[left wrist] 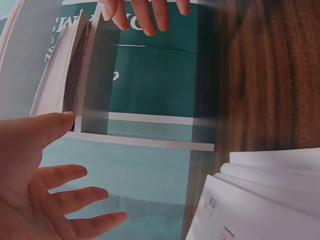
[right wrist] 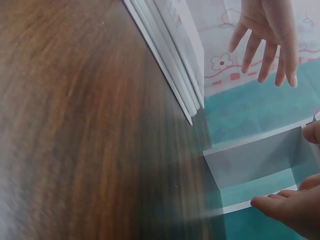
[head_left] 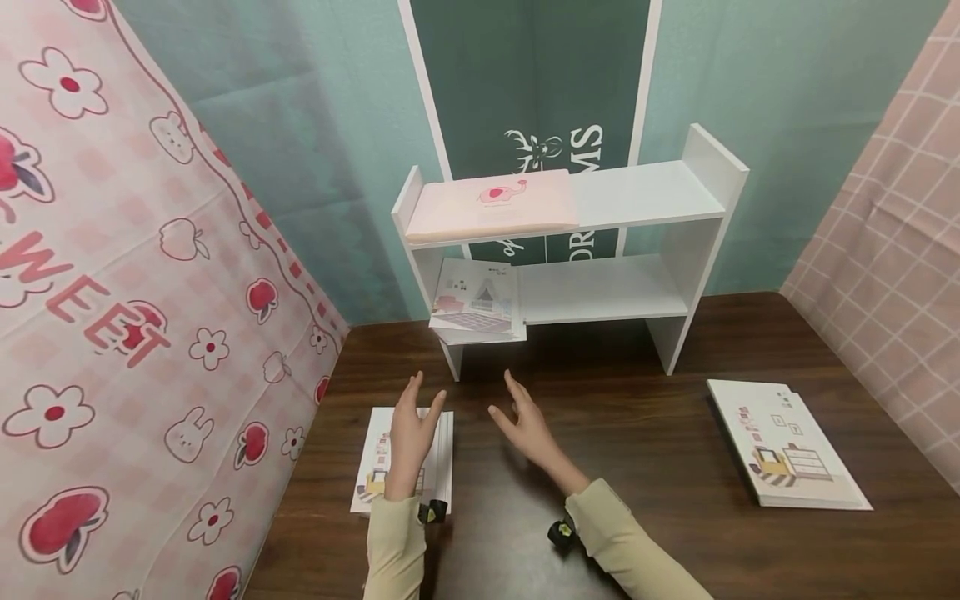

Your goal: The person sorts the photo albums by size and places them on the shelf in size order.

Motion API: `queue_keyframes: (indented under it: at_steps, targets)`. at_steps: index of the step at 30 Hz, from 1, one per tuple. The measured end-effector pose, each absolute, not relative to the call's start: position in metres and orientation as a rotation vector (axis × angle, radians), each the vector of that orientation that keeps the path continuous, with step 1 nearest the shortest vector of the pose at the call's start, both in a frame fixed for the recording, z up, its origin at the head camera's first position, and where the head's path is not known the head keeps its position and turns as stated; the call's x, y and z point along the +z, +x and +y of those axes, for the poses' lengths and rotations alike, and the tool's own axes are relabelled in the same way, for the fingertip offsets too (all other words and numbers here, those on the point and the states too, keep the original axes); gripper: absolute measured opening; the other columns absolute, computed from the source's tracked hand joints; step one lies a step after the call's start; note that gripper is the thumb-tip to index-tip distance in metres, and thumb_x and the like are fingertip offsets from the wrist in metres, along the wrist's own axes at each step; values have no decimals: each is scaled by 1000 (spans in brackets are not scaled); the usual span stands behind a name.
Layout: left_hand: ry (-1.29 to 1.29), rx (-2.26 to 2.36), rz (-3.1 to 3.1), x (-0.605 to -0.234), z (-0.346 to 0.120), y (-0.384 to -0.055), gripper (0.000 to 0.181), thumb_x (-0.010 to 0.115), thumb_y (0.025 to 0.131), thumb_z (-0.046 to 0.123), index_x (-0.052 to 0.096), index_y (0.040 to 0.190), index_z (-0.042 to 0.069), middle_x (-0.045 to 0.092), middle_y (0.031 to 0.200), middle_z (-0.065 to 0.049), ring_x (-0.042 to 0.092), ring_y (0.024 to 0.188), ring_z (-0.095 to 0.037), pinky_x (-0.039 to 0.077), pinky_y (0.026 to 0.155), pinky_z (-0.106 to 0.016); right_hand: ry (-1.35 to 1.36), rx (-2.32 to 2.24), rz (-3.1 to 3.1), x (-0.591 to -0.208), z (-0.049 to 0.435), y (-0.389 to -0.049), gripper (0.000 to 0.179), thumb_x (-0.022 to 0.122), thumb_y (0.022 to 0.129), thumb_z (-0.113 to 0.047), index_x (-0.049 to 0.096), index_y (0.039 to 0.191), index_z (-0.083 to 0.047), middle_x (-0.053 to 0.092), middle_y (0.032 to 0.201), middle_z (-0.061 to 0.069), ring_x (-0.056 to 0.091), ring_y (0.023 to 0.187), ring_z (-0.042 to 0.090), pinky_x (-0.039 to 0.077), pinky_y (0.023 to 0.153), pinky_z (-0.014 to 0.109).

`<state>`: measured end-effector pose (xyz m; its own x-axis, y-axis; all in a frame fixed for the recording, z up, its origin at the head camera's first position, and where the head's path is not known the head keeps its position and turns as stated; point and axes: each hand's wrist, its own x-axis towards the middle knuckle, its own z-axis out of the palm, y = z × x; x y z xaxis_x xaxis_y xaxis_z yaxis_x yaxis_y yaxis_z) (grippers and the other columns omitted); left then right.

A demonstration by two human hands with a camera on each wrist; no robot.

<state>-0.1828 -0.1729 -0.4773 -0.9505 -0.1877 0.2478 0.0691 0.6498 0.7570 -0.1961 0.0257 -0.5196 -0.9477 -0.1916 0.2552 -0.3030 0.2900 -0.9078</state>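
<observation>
In the head view my left hand (head_left: 411, 437) is held above a stack of white picture books (head_left: 442, 450), fingers extended and nothing in its grasp. To its right, my right hand (head_left: 531, 433) hovers over the table, likewise holding nothing. Both palms face each other, apart from the shelf. Just beyond them, several thin picture books (head_left: 476, 300) lie on the lower board of a white two-tier shelf (head_left: 607, 287), jutting past its front edge. The left wrist view shows the left thumb (left wrist: 52, 126) spread from the fingers.
A pink item with an elephant print (head_left: 495, 200) lies on the left of the upper shelf board. Another pile of picture books (head_left: 787, 450) rests on the dark wooden table (head_left: 622, 450) at the right. Printed cloths (head_left: 225, 317) hang around the table.
</observation>
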Motion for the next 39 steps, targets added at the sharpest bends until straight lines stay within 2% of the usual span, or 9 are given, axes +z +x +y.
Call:
queue_keyframes:
  at_steps: [7, 17, 26, 39]
  targets:
    - [147, -1168, -2584, -485, -180, -175, 63, 58, 89, 44, 42, 140, 10, 39, 143, -17, 37, 129, -38, 32, 102, -55, 532, 1810, -2500, -526, 24, -191, 69, 59, 92, -20, 21, 147, -3, 24, 149, 22, 30, 133, 39, 38, 99, 50]
    - [168, -1180, -2603, -488, -187, -166, 62, 61, 89, 38, 43, 138, 6, 39, 143, -20, 36, 130, -39, 31, 103, -55, 564, 1877, -2583, -528, 23, -184, 70, 58, 92, -27, 22, 146, -2, 25, 147, 25, 32, 131, 40, 36, 100, 50]
    - [213, -1117, -2649, -493, -197, -153, 61, 61, 89, 35, 43, 138, 4, 40, 141, -23, 37, 129, -40, 33, 102, -54, 707, 1807, -2683, -537, 20, -175, 70, 55, 94, -30, 21, 145, 3, 24, 146, 30, 33, 130, 43, 39, 97, 54]
    - [267, -975, -2698, -500, -209, -142, 57, 63, 88, 31, 48, 133, -1, 44, 135, -28, 42, 123, -45, 35, 99, -56, 791, 1882, -2692, -542, 14, -169, 70, 53, 95, -28, 19, 144, 8, 23, 146, 30, 33, 129, 45, 37, 99, 52]
